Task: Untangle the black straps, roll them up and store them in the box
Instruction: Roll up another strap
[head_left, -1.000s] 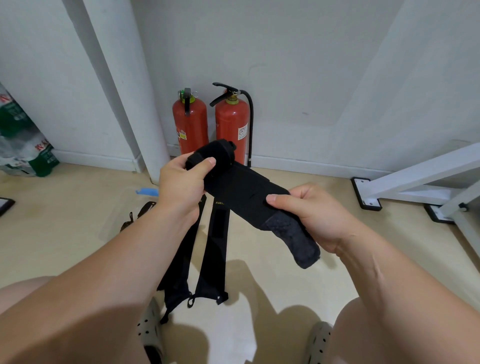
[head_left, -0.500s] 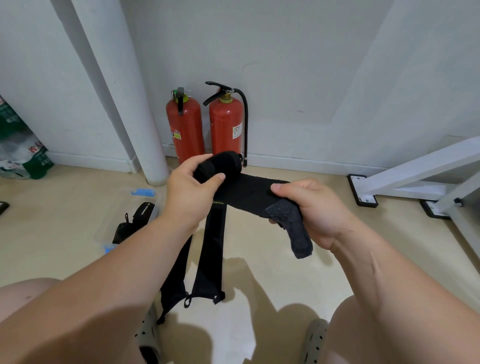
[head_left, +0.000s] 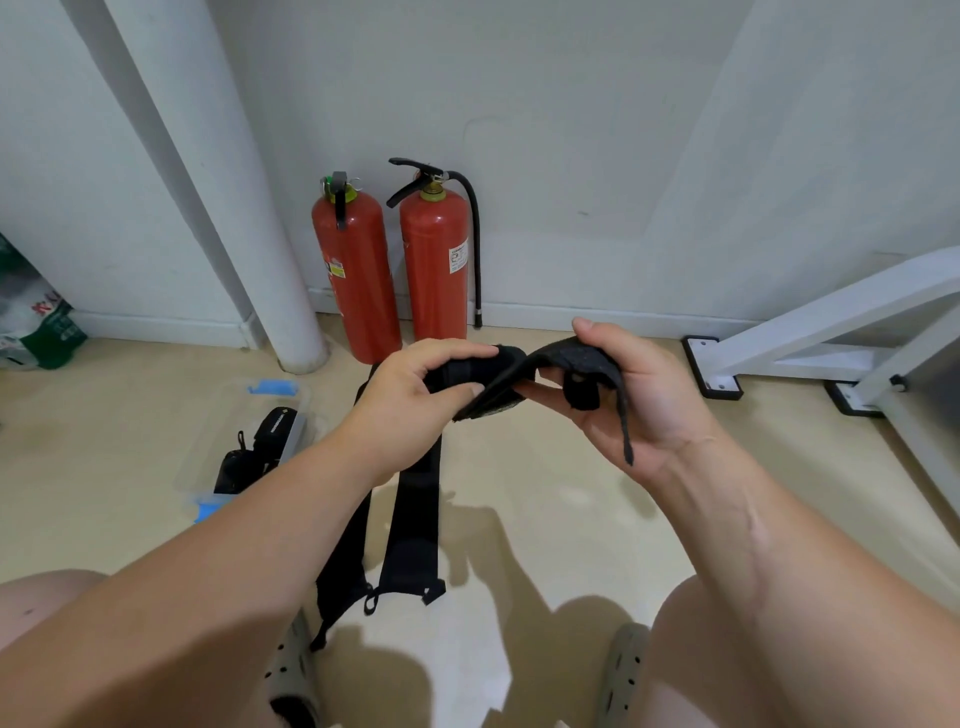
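A pale beige floor (head_left: 519, 493) meets a white wall. A white column (head_left: 249, 234) stands on the left, two red fire extinguishers (head_left: 395, 275) stand against the skirting, and a white metal frame (head_left: 831, 322) sits at the right edge. A green-and-white bag (head_left: 36, 322) lies at the far left.

In the head view, the left hand (head_left: 415, 384) curls its thumb and fingers round the rolled part of the black strap (head_left: 478, 369), held in the air in front of the extinguishers. Just beside it, the right hand (head_left: 639, 395) grips the strap's free end (head_left: 587, 358), thumb on top and fingers beneath, so the rough fastening patch bends over them. Two hanging lengths (head_left: 415, 519) drop from under the left hand towards the floor. The clear box (head_left: 197, 452), with blue latches, lies on the floor to the left, well apart from the hands. It already holds black items.

The roll looks close to being fastened, and that is probably where it could fail. If the left hand slackens, the coil may spring loose. If the patch is pressed down off-line, it may not hold. It could also catch on the hanging lengths and bind them to the roll.
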